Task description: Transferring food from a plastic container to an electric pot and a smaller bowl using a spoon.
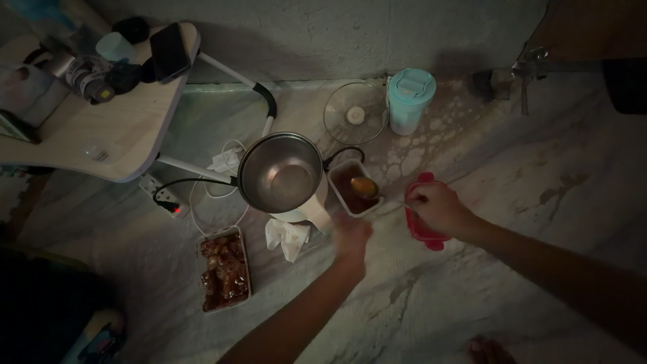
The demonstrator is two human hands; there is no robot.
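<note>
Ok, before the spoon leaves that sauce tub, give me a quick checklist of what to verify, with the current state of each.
1. Spoon is over the sauce tub, bowl loaded: ok.
2. Right hand has a grip on the spoon handle: ok, though the fingers hide the exact hold.
3. Left hand steadies the pot handle: cannot tell; it sits at the handle, contact too dark to see.
4. Electric pot is open, its glass lid lying aside by the wall: ok.
5. Pot is plugged into the power strip, red light on: ok.
6. Red lid lies under the right hand, close to the spoon's path: not ok.
</note>
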